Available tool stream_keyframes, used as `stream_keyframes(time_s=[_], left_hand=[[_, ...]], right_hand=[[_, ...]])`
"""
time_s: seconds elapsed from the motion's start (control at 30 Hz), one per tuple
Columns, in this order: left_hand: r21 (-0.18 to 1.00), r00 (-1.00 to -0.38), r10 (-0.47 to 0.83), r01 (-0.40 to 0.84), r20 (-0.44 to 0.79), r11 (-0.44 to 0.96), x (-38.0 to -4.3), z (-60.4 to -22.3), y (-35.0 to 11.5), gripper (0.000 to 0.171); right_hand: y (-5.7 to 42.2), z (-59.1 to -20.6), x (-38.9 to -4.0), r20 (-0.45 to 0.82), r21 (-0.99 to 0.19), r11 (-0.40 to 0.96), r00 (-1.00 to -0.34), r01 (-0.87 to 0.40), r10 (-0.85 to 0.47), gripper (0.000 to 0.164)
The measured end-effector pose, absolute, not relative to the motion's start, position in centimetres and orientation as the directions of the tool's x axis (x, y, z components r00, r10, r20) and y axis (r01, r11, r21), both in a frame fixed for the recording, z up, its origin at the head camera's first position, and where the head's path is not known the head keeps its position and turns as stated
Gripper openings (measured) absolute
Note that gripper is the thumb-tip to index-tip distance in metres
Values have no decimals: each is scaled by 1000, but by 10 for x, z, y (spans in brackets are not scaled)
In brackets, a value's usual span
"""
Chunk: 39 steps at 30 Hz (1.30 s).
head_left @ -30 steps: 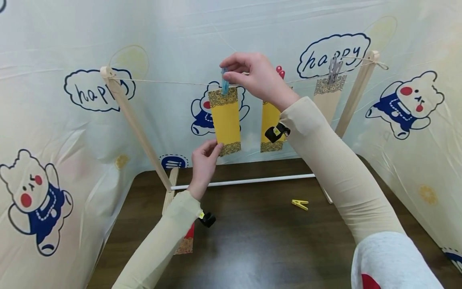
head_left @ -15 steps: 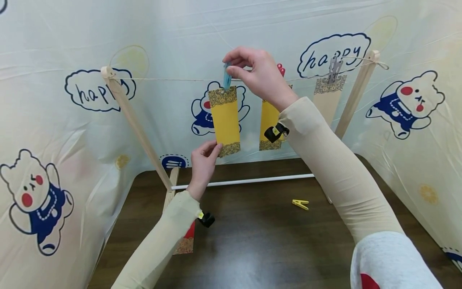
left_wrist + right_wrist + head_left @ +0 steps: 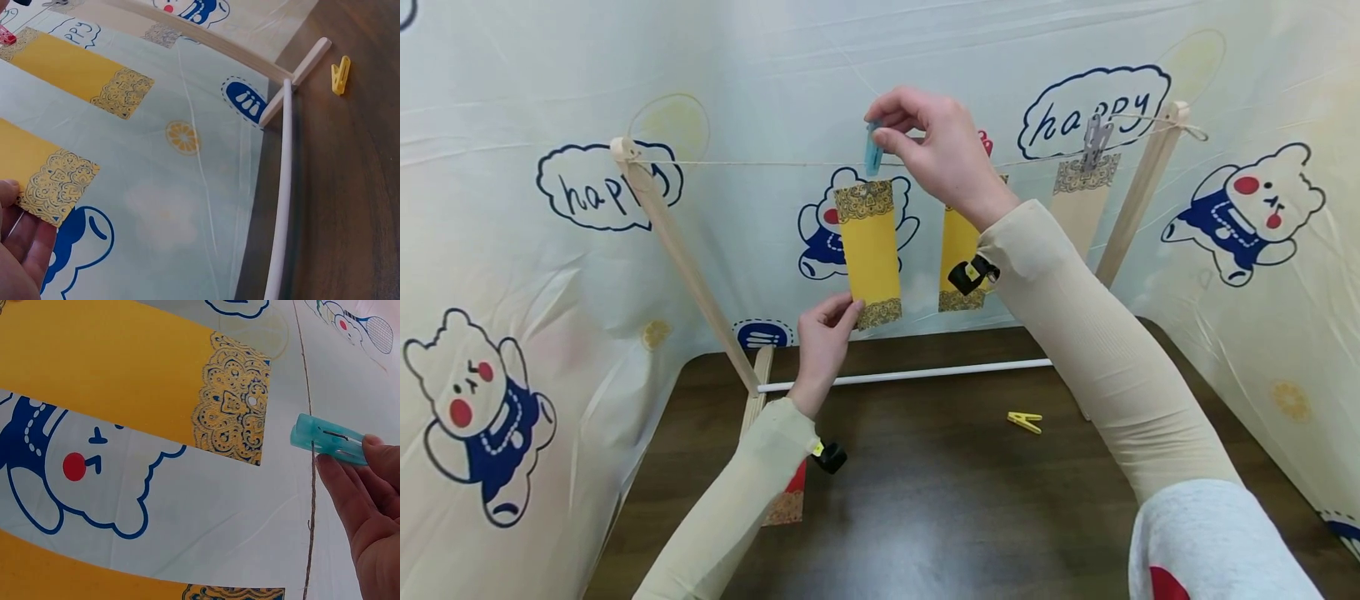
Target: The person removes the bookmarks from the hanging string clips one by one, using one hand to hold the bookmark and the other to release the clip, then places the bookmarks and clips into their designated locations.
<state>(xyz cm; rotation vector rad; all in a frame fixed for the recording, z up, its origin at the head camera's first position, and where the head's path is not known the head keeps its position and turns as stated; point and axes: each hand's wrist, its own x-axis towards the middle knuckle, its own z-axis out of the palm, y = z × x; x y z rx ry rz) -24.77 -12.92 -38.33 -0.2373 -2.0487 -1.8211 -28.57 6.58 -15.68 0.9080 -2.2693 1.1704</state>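
Note:
My left hand [image 3: 822, 346] pinches the lower left edge of a yellow card [image 3: 872, 258] with lace-patterned ends. That card is upright just below the string [image 3: 737, 163]. Above it, thumb and fingers of my right hand [image 3: 936, 150] pinch a light blue clothespin [image 3: 872, 152] by its handle end. In the right wrist view the clothespin [image 3: 325, 437] lies across the string, apart from the card's lace edge [image 3: 231, 400], which has a small hole. Whether its tips grip the string I cannot tell.
A second yellow card [image 3: 962, 250] hangs from a red clothespin [image 3: 986, 143], a beige card [image 3: 1078, 208] from a grey clothespin [image 3: 1096, 142]. Wooden posts [image 3: 681, 258] carry the string; a white rod [image 3: 925, 375] joins them low down. On the table lie a yellow clothespin [image 3: 1024, 422] and a red card [image 3: 786, 504].
The blue clothespin has come up off the card's top edge with my right hand, leaving a gap between them. The string has risen slightly. My left hand has stayed on the card.

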Motion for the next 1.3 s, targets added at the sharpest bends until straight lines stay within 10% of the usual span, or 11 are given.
stream_keyframes(time_s=[1.3], left_hand=[[930, -928, -121, 332, 352, 158, -215, -364, -120, 22]], right_hand=[[69, -159, -282, 718, -573, 259, -629, -777, -299, 10]])
